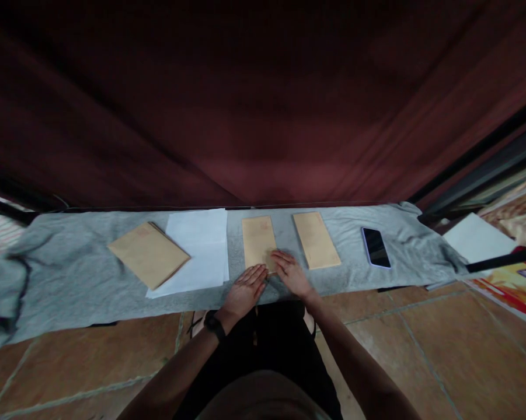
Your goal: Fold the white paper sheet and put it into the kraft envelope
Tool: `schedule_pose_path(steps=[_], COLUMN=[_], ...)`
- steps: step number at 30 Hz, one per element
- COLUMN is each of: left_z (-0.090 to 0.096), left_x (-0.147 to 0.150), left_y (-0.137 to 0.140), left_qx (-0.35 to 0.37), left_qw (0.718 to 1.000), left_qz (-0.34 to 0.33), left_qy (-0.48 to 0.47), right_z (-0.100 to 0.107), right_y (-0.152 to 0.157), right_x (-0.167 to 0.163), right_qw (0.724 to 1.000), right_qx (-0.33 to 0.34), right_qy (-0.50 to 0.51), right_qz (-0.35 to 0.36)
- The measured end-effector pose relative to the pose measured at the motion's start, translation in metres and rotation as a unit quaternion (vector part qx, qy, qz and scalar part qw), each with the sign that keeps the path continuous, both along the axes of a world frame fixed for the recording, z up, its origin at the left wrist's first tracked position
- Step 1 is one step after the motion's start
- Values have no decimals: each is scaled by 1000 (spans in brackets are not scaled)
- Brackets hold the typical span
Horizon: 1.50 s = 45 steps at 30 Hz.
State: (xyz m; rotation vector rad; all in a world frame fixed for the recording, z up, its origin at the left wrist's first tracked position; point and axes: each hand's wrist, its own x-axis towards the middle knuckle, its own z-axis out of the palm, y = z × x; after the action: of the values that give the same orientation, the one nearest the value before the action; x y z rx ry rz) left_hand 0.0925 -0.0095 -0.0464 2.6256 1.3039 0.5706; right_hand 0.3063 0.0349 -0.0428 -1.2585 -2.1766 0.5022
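In the head view a tan paper envelope [257, 236] lies on the grey cloth right in front of me. My left hand [247, 286] rests flat over its lower left corner, fingers stretched out. My right hand [290, 271] lies on its lower right edge, fingers extended and pointing to the left. The two hands are close together but apart, and they cover the envelope's near end. Just right of them sits another tan envelope [317, 240], or a small pile of them. Farther left, a tilted stack of tan envelopes [146, 254] partly covers white paper sheets [205, 248].
A phone [376, 248] with a pale purple edge lies at the right of the grey cloth [70, 286]. Dark red fabric [263, 134] hangs behind the bench. At far right are a white board [481, 238] and a colourful printed package [516, 286]. Tiled floor [398, 338] lies below.
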Motion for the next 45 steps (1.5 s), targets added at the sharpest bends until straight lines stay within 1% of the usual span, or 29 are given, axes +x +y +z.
schedule_pose_path(steps=[3, 6, 8, 11, 13, 16, 21, 24, 29, 33, 39, 41, 45], left_z=[-3, -4, -3, 3, 6, 7, 8, 9, 9, 10, 9, 8, 9], left_x=[-4, -5, -5, -4, -4, -5, -6, -6, -6, -6, -5, -5, -4], left_y=[-5, -10, -11, -11, -10, -8, -7, -7, -7, -6, -7, -7, -7], left_qx=[5, 0, -10, -13, -7, -3, 0, -4, -9, -2, 4, 9, 18], left_qw=[1000, 1000, 1000, 1000, 1000, 1000, 1000, 1000, 1000, 1000, 1000, 1000, 1000], left_qz=[-9, 3, 10, 7, -1, -13, -25, -30, -28, -28, -17, -16, -16], left_qy=[2, 1, 5, 13, 13, 10, 5, 1, 0, -2, 2, -2, -9], right_z=[8, 9, 6, 0, -2, -5, -8, -9, -5, -4, -8, -8, -5], right_y=[13, 24, 30, 43, 55, 76, 108, 125, 142, 132, 91, 78, 53], right_x=[-16, -35, -44, -50, -53, -56, -60, -61, -66, -67, -56, -49, -35], right_qw=[995, 983, 975, 970, 968, 968, 977, 979, 988, 990, 989, 985, 974], right_qx=[9, 19, 29, 40, 40, 38, 51, 50, 38, 37, 47, 48, 46], right_qy=[-48, -89, -95, -95, -112, -141, -126, -136, -132, -131, -140, -161, -209], right_qz=[88, 162, 197, 221, 223, 206, 164, 144, 73, 45, 21, 30, 81])
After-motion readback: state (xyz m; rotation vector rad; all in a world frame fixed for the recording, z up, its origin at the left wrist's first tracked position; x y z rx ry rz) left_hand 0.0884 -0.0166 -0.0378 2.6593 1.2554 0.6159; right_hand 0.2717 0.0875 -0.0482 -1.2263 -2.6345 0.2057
